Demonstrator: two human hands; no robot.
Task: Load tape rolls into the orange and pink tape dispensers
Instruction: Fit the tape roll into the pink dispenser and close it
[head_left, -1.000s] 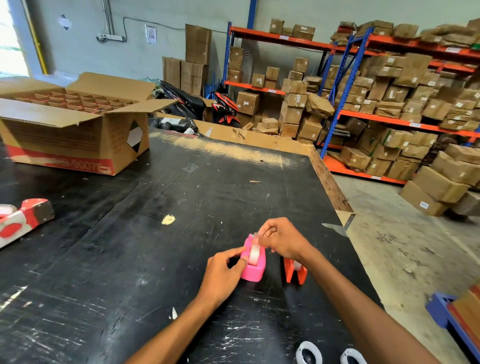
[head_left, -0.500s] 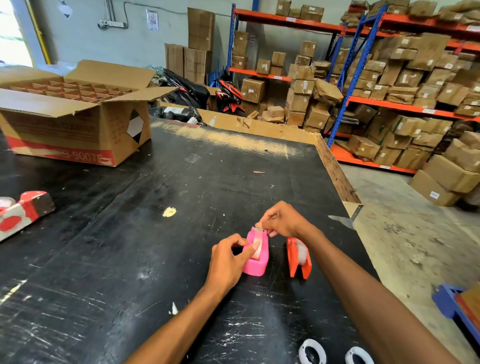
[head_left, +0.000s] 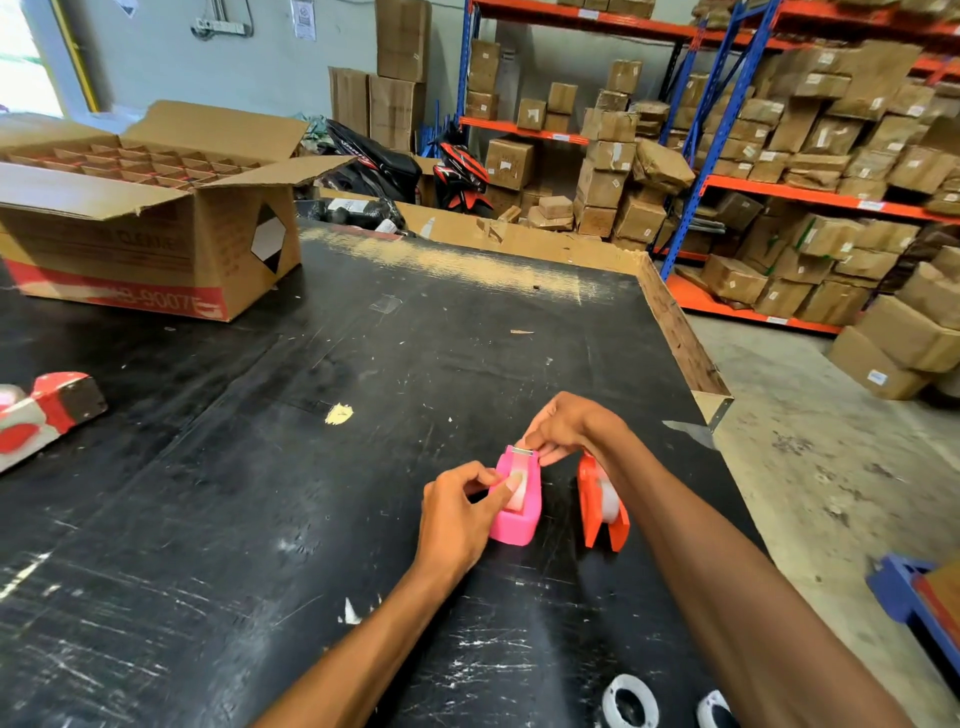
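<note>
The pink tape dispenser (head_left: 514, 514) stands on the black table (head_left: 260, 493) with a clear tape roll (head_left: 518, 491) seated in it. My left hand (head_left: 457, 514) holds the dispenser's left side, thumb pressing on the roll. My right hand (head_left: 566, 428) pinches the tape end at the metal cutter on the dispenser's far tip. Just to the right stands the orange tape dispenser (head_left: 602, 506), a roll inside it, partly behind my right wrist. Two white tape rolls (head_left: 629, 701) lie near the table's front edge.
An open cardboard box (head_left: 156, 228) with dividers sits at the far left. A red and white object (head_left: 47, 410) lies at the left edge. The table's right edge (head_left: 680, 332) drops to the floor; shelves of cartons (head_left: 779, 156) stand beyond.
The roll has settled down into the pink dispenser. My right hand has moved from the roll to the cutter end, and my left thumb now rests on the roll.
</note>
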